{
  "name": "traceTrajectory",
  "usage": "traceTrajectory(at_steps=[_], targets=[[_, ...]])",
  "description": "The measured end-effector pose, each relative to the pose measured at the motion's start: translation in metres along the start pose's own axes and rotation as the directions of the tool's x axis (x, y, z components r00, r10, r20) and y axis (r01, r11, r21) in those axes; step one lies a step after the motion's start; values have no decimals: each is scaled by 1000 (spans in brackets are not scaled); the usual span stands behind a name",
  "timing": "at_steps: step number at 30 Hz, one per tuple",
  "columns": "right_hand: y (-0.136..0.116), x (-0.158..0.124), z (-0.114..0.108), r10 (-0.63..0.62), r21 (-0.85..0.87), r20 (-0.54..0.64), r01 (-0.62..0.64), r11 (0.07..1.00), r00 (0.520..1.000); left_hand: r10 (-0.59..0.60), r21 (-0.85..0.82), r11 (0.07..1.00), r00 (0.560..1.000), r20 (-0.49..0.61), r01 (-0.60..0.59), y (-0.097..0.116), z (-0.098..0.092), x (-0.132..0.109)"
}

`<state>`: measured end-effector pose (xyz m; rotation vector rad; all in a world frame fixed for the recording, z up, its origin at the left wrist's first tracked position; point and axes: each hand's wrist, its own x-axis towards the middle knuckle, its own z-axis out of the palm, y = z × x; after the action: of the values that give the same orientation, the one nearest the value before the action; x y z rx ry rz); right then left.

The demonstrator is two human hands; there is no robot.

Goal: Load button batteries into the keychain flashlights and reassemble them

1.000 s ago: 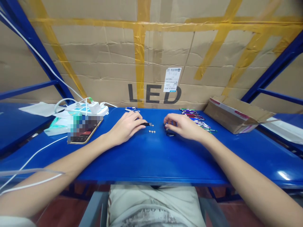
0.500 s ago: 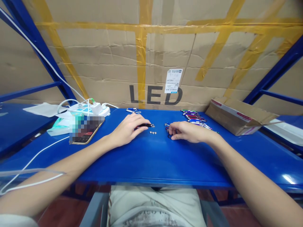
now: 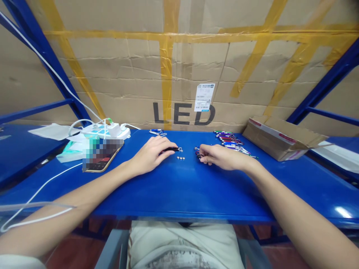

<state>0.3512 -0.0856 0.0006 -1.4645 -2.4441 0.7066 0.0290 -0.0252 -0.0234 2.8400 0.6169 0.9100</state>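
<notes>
My left hand (image 3: 155,154) is closed on a slim dark tube (image 3: 174,149) with a shiny metal fitting at its right end; the fingers cover most of it. Just in front of the fitting, small round silvery pieces like button cells (image 3: 181,158) lie in a row on the blue table (image 3: 174,190). To the right, my right hand (image 3: 217,155) has its fingers pinched together low over the tabletop, at some small dark and metal parts (image 3: 196,149). What lies between those fingertips is mostly hidden.
Slim coloured tubes with metal clips (image 3: 228,139) lie behind my right hand, and a few more (image 3: 157,132) at the back edge. An open cardboard box (image 3: 276,140) stands right. Left are a phone (image 3: 105,158), a power strip (image 3: 94,130) and white cables.
The right fingers have drawn together, and a dark ring-like part that showed under them is now covered. My left hand stays put with the tube.
</notes>
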Motion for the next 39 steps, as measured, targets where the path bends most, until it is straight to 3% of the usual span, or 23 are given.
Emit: traceTrajectory(at_steps=[4, 7, 12, 15, 23, 27, 32, 39], targets=[[-2, 6, 7, -36, 208, -131, 63, 976, 991, -54, -61, 997, 999, -2, 54, 4, 0, 0], [-7, 16, 20, -75, 318, -229, 148, 936, 971, -135, -211, 969, 991, 2, 132, 9, 3, 2], [-22, 25, 41, -79, 467, -226, 180, 866, 971, -277, -492, 829, 960, 52, 266, 14, 14, 5], [-30, 25, 45, -99, 381, -227, 182, 907, 969, -315, -537, 789, 947, 64, 299, 14, 19, 5], [-28, 27, 48, -195, 23, -266, 209, 978, 944, -288, -516, 817, 957, 22, 258, 14, 20, 7], [-29, 24, 47, -250, -142, -285, 217, 966, 926, -340, -544, 781, 940, 41, 306, 13, 20, 8], [-35, 19, 45, -280, -334, -218, 198, 921, 935, -374, -610, 711, 923, 93, 350, 13, 22, 9], [-37, 18, 47, -298, -465, -206, 175, 868, 932, -380, -649, 668, 917, 124, 365, 16, 22, 8]])
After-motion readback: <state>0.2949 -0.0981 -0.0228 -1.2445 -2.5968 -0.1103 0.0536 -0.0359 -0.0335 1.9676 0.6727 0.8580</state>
